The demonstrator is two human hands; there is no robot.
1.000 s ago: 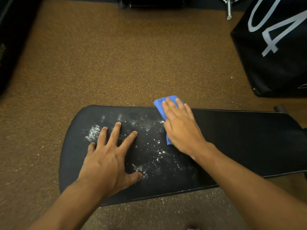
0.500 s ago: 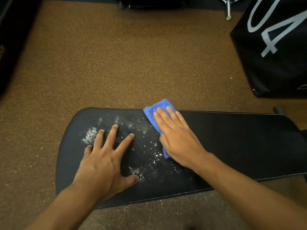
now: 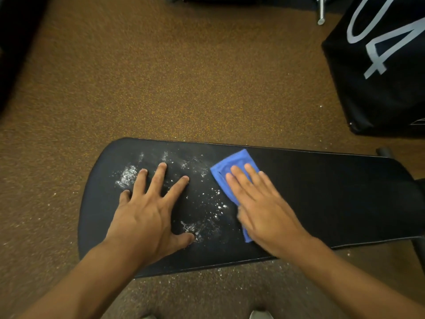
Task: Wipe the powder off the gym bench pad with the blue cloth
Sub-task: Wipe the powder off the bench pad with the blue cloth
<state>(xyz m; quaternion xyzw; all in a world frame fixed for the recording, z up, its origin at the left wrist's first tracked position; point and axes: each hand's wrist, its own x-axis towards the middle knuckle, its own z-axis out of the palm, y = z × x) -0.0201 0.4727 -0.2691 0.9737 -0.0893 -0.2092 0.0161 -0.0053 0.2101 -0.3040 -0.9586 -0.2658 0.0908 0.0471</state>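
Note:
A black gym bench pad (image 3: 333, 199) lies across the view on brown speckled flooring. White powder (image 3: 126, 176) is scattered over its left half, in a clump near the far left and in specks toward the middle. My right hand (image 3: 259, 203) lies flat, pressing the folded blue cloth (image 3: 234, 164) onto the pad just right of the powder; most of the cloth is hidden under the palm. My left hand (image 3: 149, 212) rests flat with fingers spread on the powdered left part of the pad.
A large black box with white numbers (image 3: 386, 65) stands on the floor at the far right. A metal leg (image 3: 320, 12) shows at the top. Powder specks lie on the floor (image 3: 161, 77) around the pad's near edge. A dark object borders the left.
My right hand slid the cloth along the pad toward the powder, then slightly back from the far edge. The left hand stayed flat in place.

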